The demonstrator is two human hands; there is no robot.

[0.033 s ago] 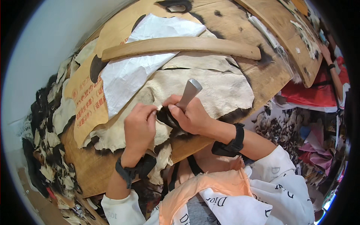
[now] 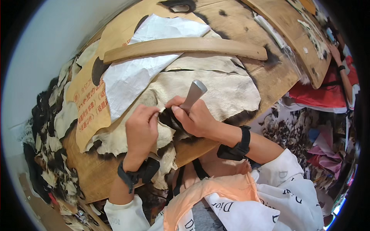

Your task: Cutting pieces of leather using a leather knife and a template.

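A pale fur hide (image 2: 212, 92) with dark hair along its edges lies skin side up on the wooden board (image 2: 98, 173). At its near edge, my left hand (image 2: 142, 129) pinches a bit of the hide between thumb and fingers. Close beside it, my right hand (image 2: 198, 120) is closed round a tool with a smooth grey metal handle (image 2: 194, 94). The handle points up and away from me, and its working end is hidden by my fingers. Dark fur shows between the two hands.
A curved wooden bar (image 2: 185, 47) lies across a white sheet (image 2: 135, 77) and a yellow printed paper pattern (image 2: 86, 115). Fur scraps (image 2: 54, 154) pile up at the left. Far right, another person's arm (image 2: 343, 77) shows beside a second board (image 2: 300, 46).
Both hands have shifted very slightly to the left. The grip on the tool and the pinch on the hide look the same.
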